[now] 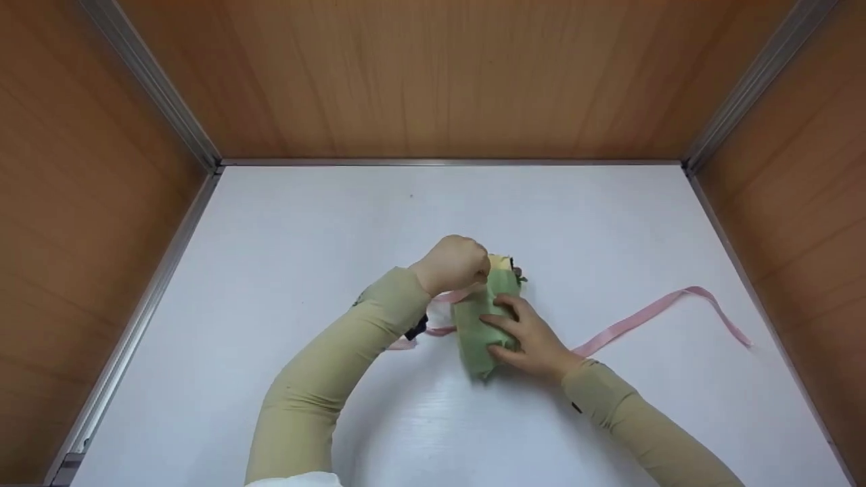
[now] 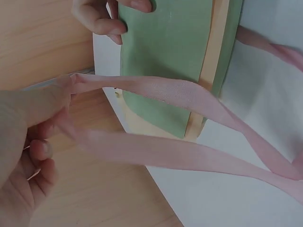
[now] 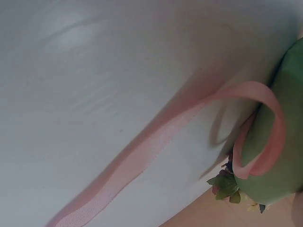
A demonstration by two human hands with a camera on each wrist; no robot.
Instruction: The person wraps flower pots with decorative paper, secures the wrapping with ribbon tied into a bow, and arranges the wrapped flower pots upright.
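A small bouquet wrapped in green and cream paper (image 1: 477, 338) lies at an angle near the middle of the white table. Leaves and small flowers (image 3: 226, 185) show at its end in the right wrist view. My left hand (image 1: 452, 262) is over the upper left of the bouquet, pinching a pink ribbon (image 2: 161, 90) between thumb and finger. Two lengths of ribbon run from that pinch past the wrapping. With bent, spread fingers, my right hand (image 1: 534, 341) holds the wrapping from the right side. In the right wrist view, a ribbon loop (image 3: 277, 137) curves against the green paper.
A long ribbon tail (image 1: 643, 314) stretches across the table (image 1: 304, 223) to the right, past my right wrist. A shorter ribbon end (image 1: 402, 344) shows beneath my left forearm. Wooden panels (image 1: 446, 81) with metal edging enclose the back and both sides.
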